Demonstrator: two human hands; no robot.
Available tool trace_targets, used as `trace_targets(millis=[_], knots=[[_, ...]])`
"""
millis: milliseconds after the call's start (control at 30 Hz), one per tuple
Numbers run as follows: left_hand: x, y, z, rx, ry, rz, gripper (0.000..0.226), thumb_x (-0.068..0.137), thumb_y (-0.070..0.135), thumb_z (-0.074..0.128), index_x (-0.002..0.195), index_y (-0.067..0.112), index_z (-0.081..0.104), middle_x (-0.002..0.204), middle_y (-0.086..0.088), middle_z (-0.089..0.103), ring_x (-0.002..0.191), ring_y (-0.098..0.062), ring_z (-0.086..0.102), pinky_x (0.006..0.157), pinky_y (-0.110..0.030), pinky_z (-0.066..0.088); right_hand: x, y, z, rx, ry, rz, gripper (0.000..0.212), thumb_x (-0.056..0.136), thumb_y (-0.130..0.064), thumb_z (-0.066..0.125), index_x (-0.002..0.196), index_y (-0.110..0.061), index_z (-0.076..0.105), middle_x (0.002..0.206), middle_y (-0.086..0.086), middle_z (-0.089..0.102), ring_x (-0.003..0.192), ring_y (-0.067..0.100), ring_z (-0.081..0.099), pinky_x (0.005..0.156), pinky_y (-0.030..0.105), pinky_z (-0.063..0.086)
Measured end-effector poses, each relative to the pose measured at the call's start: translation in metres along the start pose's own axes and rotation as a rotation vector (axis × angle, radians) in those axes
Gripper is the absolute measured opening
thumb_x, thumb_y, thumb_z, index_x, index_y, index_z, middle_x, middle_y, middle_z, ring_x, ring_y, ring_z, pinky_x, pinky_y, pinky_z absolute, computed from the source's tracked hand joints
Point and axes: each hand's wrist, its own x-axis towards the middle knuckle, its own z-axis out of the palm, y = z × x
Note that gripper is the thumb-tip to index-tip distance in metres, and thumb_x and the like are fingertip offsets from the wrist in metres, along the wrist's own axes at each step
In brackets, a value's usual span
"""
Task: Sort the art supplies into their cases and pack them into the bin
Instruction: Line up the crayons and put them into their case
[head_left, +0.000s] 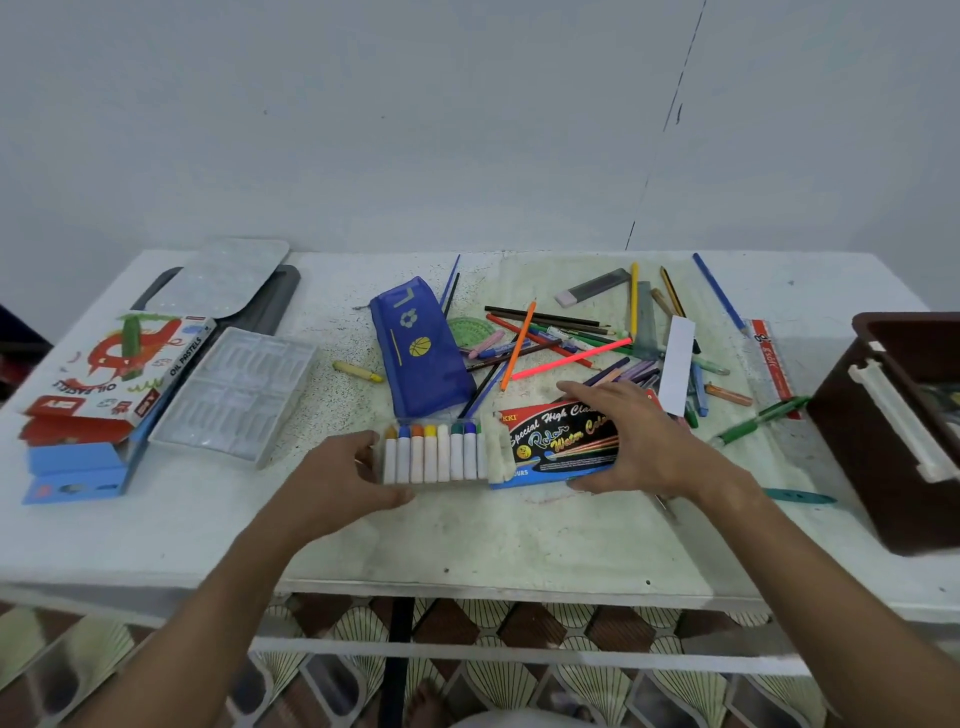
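The tray of paint tubes (435, 453) lay at the front middle of the surface (467, 540), drawn partly out of its water-colour box (563, 441), the coloured caps in a row. The left hand (345, 480) gripped the tray's outer end, fingers curled round it, while the right hand (636, 441) clasped the box from above. To my eye the step in hand was closing this set, and the next move called for pushing the tray straight into the sleeve without tipping a tube loose. Behind lay a tangle of pencils (566, 343) beside a blue pencil pouch (421, 353); the oil-pastel box (111, 364) and its clear tray (236, 395) waited at the left, and the brown bin (852, 415) stood at the right edge.
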Motion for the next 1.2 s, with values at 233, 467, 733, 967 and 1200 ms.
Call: trace_targets(millis=[233,467,733,967,1200], knots=[[0.002,0.032,0.001,-0.401,-0.11,0.116,0.036,0.078,0.016,0.063,0.111,0.03,0.069,0.098,-0.001,0.072,0.085,-0.017,0.065,0.079,-0.036,0.055,0.01,-0.011,0.005,0.164,0.109,0.03,0.102,0.058,-0.051,0.085,0.143,-0.043,0.029,0.127,-0.013,0.047,0.116,0.005,0.037,0.1,0.029,0.036],[0.01,0.056,0.006,-0.799,-0.033,0.043,0.033,0.091,-0.001,0.045,0.109,0.02,0.061,0.106,-0.011,0.069,0.097,-0.023,0.066,0.087,-0.04,0.055,0.021,-0.027,0.0,0.217,0.148,0.047,0.11,0.054,-0.059,0.084,0.144,-0.046,0.023,0.132,-0.016,0.052,0.121,0.008,0.042,0.105,0.037,0.039],[0.029,0.04,-0.002,-0.906,-0.065,-0.017,0.041,0.092,0.007,0.033,0.096,0.014,0.073,0.098,-0.01,0.07,0.083,-0.022,0.061,0.067,-0.032,0.047,0.026,-0.045,0.001,0.223,0.172,0.063,0.115,0.05,-0.062,0.083,0.145,-0.045,0.021,0.131,-0.012,0.057,0.124,0.014,0.046,0.105,0.048,0.037],[0.038,0.017,-0.02,-0.386,-0.002,0.172,0.031,0.091,0.02,0.058,0.121,0.028,0.063,0.117,0.004,0.064,0.099,-0.014,0.06,0.082,-0.033,0.052,0.034,-0.058,0.002,0.228,0.152,0.063,0.113,0.053,-0.057,0.084,0.146,-0.041,0.021,0.132,-0.013,0.055,0.125,0.012,0.046,0.106,0.049,0.038],[0.06,0.046,-0.041,0.391,-0.129,0.595,0.115,0.062,0.062,0.077,0.151,0.026,0.013,0.156,0.007,0.02,0.14,-0.01,0.022,0.111,-0.034,0.032,0.044,-0.074,-0.001,0.249,0.176,0.065,0.114,0.051,-0.061,0.081,0.143,-0.054,0.015,0.133,-0.013,0.055,0.127,0.017,0.046,0.105,0.049,0.039]])
